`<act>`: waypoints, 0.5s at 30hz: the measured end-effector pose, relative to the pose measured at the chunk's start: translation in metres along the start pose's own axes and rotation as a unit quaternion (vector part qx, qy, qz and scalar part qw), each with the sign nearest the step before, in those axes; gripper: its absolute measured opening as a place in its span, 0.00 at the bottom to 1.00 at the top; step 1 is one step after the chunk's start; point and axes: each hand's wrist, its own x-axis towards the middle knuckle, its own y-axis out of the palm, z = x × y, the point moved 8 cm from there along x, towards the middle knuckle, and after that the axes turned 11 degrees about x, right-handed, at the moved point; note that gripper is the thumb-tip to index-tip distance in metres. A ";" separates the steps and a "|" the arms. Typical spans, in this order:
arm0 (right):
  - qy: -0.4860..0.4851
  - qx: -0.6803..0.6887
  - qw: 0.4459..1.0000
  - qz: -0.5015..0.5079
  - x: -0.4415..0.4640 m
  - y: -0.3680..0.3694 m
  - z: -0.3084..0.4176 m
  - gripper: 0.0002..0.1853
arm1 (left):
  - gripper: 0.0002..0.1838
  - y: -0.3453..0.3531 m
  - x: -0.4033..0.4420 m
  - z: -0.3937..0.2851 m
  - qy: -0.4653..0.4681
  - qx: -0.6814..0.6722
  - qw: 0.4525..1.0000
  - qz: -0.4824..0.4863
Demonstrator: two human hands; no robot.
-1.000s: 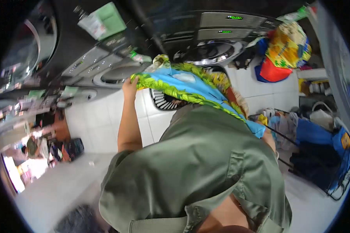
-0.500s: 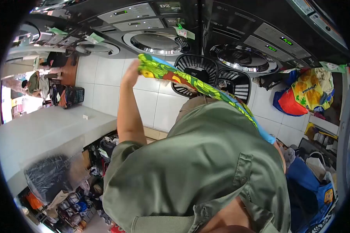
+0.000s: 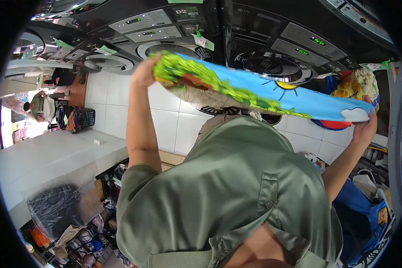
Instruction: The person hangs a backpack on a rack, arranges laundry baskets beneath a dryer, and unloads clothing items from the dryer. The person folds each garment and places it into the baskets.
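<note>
A brightly printed cloth, with green leaves, blue sky, a yellow sun and a white cloud, is stretched between my two hands. My left hand grips its leafy green end at the upper left. At the far right, my right hand has fingers closed on the blue end beside the white cloud. A pale underside shows below the leafy part. The cloth hangs in front of my body and covers most of the dark baskets on the floor behind it.
Black front-loading machines line the wall ahead. Stuffed bags sit on the tiles at right, with a blue bag nearer. A pale counter runs along the left. Another person is far off near a dark basket.
My right hand has risen into view at the right, pulling the cloth out wide and nearly level. The blue part with sun and cloud now shows. My left hand has shifted slightly left.
</note>
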 end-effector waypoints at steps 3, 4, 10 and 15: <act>0.032 0.079 0.996 0.025 0.036 -0.021 0.005 0.15 | 0.23 0.001 -0.020 -0.059 0.136 -0.152 0.979 0.015; 0.035 0.103 0.993 0.038 0.044 -0.023 0.005 0.14 | 0.24 0.010 -0.024 -0.073 0.162 -0.193 0.967 0.029; 0.004 0.174 0.980 0.100 0.091 -0.013 0.015 0.13 | 0.25 0.009 0.028 -0.065 -0.004 0.082 0.994 -0.065; -0.032 -0.041 0.995 0.086 0.093 -0.006 0.011 0.08 | 0.20 0.019 0.005 -0.102 0.141 -0.144 0.979 -0.017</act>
